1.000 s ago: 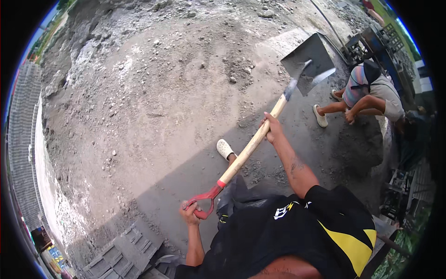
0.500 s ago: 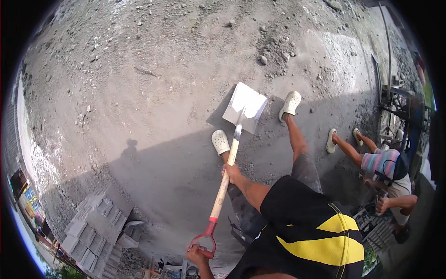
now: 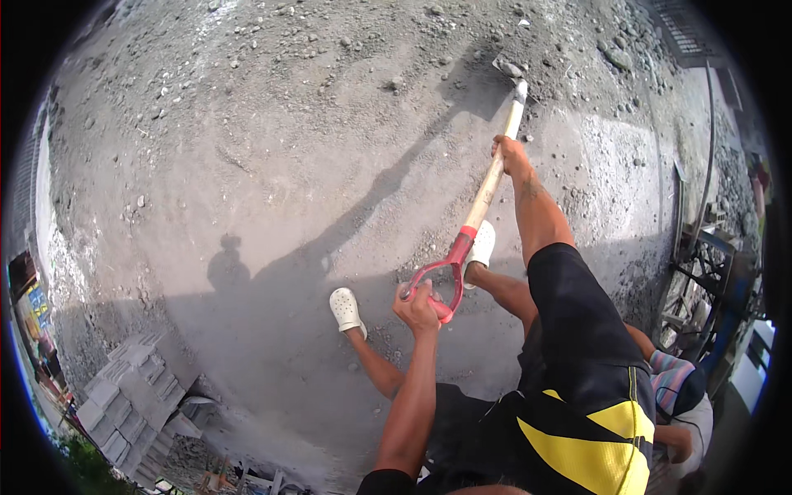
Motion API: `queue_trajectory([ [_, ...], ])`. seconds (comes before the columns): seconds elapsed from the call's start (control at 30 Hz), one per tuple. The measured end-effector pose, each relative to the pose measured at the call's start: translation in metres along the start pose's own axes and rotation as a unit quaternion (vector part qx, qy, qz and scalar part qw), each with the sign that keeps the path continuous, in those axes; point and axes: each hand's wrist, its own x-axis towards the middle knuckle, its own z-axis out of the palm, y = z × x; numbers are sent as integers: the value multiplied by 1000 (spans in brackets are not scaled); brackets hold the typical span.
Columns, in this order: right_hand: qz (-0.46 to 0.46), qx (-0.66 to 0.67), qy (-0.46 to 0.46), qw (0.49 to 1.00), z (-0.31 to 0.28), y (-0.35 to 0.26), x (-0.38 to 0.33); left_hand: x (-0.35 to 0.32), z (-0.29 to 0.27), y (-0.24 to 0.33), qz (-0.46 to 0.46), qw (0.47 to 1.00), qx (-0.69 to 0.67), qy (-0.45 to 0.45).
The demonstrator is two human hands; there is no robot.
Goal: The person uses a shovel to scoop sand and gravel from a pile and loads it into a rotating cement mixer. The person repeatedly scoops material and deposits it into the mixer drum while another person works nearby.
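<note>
A shovel [image 3: 487, 191] with a pale wooden shaft and a red D-shaped grip slants away from me to the far right. My left hand [image 3: 419, 308] is closed round the crossbar of the red grip. Further up, my right hand [image 3: 512, 155] wraps the wooden shaft not far below the blade. The blade is tilted and mostly hidden; some grey stones [image 3: 511, 71] show at it, against the gravelly ground. My feet, in white clogs [image 3: 346, 309], are apart, one on each side of the red grip.
Stacked grey concrete blocks [image 3: 132, 396] stand at the near left. A person in a striped top [image 3: 670, 381] is close on my right, partly hidden by my body. Metal frames and machinery [image 3: 701, 276] line the right side. Loose gravel [image 3: 396, 82] covers the far ground.
Both hands have swung the shovel forward and to the right, from between my feet to the gravel. My right arm is stretched further out. My feet have shifted, and the person appears nearer.
</note>
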Motion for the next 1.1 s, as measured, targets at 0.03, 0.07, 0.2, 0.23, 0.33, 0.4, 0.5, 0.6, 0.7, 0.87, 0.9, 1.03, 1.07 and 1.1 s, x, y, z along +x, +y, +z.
queue_trajectory([
  [0.03, -17, -3, -9, 1000, -1, -21, -10, -3, 1, -7, 8, 1000, -7, -3],
  [0.07, -31, -11, -8, 999, 5, -42, -32, -6, -5, -15, 20, 1000, -12, -5],
  [0.2, -111, 46, -13, 993, -44, -108, -97, -38, -3, 16, 17, 994, -67, -82],
  [0.23, -115, 58, -21, 991, -39, -116, -123, -49, -16, 31, 18, 995, -70, -74],
  [0.33, -102, 103, -48, 988, -15, -125, -218, -74, -76, 97, 43, 994, -61, -80],
  [0.4, -65, 154, -56, 984, -4, -125, -286, -89, -120, 156, 81, 987, -25, -138],
  [0.5, -9, 227, -78, 971, 7, -88, -365, -96, -192, 231, 76, 980, 3, -185],
  [0.6, 65, 282, -56, 956, 31, -33, -450, -95, -275, 305, 74, 976, 59, -194],
  [0.7, 127, 322, -36, 937, 99, 41, -527, -76, -357, 390, 89, 958, 191, -193],
  [0.87, 280, 369, 60, 884, 197, 165, -611, -7, -372, 500, 119, 850, 438, -268],
  [0.9, 296, 407, 83, 860, 213, 193, -622, 3, -365, 515, 123, 823, 477, -284],
  [1.03, 269, 591, 139, 748, 270, 327, -627, 21, -333, 546, 152, 714, 580, -362],
  [1.07, 193, 624, 184, 735, 281, 357, -635, 24, -327, 548, 156, 689, 597, -379],
  [1.1, 120, 680, 161, 706, 258, 365, -664, 41, -326, 549, 152, 679, 605, -387],
])
